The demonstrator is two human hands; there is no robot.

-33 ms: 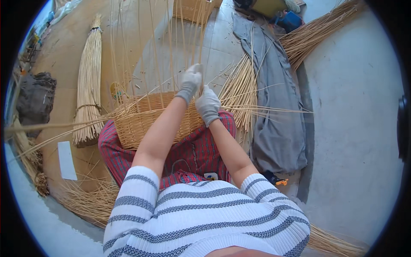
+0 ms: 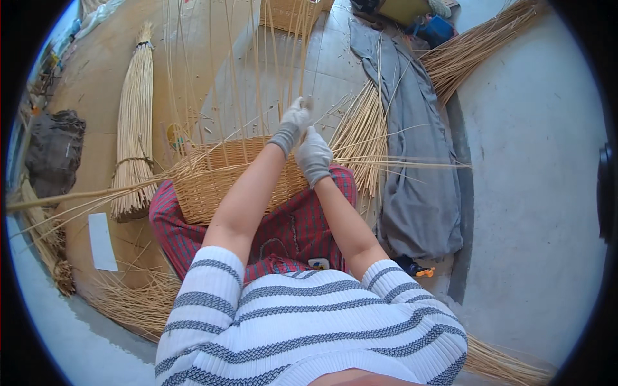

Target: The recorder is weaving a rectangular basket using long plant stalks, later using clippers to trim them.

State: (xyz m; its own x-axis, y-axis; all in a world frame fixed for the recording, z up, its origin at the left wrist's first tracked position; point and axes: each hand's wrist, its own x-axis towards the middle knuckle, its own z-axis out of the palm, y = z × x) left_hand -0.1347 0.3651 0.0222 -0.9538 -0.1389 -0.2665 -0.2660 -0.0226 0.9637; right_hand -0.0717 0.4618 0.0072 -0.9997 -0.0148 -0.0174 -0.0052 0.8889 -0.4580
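A half-woven wicker basket (image 2: 215,177) rests on my lap, with several thin upright rods (image 2: 256,71) rising from its rim. My left hand (image 2: 295,122), in a pale glove, is closed on a wicker rod at the basket's far right corner. Its fingertips are slightly blurred. Just below it, my right hand (image 2: 313,153), gloved too, is closed around the wicker at the same corner; what lies inside its fingers is mostly hidden. Long loose weaving rods (image 2: 96,193) stretch out from the basket's left end, and others (image 2: 412,162) from its right.
A tied wicker bundle (image 2: 134,122) lies to the left. On the right, loose rods (image 2: 362,132) lie beside a grey cloth (image 2: 418,186), with a darker bundle (image 2: 479,48) beyond. Another basket (image 2: 290,18) stands ahead. A white strip (image 2: 102,241) and scattered rods (image 2: 138,299) lie at near left.
My left hand has tilted and moved slightly to the right and down at the basket corner. My right hand stays nearly in place.
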